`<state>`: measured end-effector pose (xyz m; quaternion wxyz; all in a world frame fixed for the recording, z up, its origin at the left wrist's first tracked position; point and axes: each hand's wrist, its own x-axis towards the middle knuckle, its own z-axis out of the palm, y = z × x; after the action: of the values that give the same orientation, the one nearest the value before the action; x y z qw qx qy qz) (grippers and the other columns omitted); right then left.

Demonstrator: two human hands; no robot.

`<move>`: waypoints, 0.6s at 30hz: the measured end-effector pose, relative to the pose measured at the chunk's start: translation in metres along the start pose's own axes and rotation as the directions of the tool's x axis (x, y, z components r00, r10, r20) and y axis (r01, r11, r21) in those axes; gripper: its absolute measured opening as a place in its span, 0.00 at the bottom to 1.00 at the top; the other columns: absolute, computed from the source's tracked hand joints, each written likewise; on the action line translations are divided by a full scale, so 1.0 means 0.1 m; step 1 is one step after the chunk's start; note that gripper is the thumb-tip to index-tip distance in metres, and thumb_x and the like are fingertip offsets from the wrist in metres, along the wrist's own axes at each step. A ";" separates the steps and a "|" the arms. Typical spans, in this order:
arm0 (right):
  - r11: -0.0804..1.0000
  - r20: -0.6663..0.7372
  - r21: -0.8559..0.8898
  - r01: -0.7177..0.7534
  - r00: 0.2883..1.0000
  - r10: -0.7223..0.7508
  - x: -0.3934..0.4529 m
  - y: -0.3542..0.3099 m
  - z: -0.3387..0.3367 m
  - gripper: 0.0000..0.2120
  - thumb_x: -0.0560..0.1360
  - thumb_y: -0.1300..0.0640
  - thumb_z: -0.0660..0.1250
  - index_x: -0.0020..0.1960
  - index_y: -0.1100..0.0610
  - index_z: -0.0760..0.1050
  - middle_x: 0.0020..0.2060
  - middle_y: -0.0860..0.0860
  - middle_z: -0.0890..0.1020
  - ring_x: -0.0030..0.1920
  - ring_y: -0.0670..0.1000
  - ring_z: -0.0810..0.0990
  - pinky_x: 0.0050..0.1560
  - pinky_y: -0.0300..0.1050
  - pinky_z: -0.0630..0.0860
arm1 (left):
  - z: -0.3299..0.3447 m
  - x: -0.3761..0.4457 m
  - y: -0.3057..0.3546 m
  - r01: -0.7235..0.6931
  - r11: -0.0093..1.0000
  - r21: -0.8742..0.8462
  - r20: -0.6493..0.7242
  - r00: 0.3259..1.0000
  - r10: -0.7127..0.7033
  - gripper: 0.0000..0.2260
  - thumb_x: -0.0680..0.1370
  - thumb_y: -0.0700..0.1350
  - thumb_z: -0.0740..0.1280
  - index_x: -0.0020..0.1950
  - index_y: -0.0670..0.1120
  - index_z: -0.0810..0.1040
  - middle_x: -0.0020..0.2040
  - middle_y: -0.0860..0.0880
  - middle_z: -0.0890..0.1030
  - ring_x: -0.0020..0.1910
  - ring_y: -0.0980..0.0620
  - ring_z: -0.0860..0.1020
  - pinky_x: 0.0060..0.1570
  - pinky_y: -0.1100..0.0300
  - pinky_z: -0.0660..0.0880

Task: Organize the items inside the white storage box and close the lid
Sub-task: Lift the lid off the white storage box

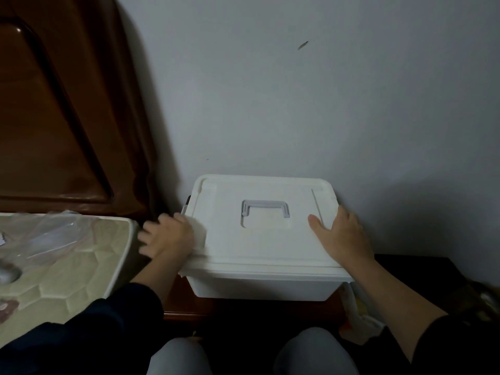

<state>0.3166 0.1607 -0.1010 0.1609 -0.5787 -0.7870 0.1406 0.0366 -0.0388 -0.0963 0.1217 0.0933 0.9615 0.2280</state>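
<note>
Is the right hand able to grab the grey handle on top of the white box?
Probably yes. The right hand rests on the lid at its right edge, and the handle lies flat in its recess just to the left. Only bare lid lies between them.

Home bedroom, dim light. Evidence: dark carved wooden headboard [54, 109] standing against a plain pale wall [297, 90]; quilted mattress [67, 266] butted up to it, with clear plastic wrap [51, 234] lying on top. Low dark wooden bedside cabinet [186, 301] fills the corner beside the bed.
</note>
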 end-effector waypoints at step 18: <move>0.803 0.149 0.539 -0.253 0.967 0.205 0.04 -0.15 -0.31 0.31 0.72 0.37 0.71 0.65 0.58 0.79 0.58 0.56 0.84 0.57 0.60 0.83 0.59 0.57 0.80 | -0.39 -0.09 0.10 -0.095 0.810 -0.578 0.276 0.912 0.305 0.20 0.79 0.49 0.73 0.66 0.40 0.78 0.60 0.42 0.82 0.56 0.42 0.81 0.50 0.51 0.77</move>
<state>0.3155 0.1618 -0.0666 0.2702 -0.5915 -0.6429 0.4047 0.0359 -0.0483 -0.0562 0.2902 0.1962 0.8002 0.4868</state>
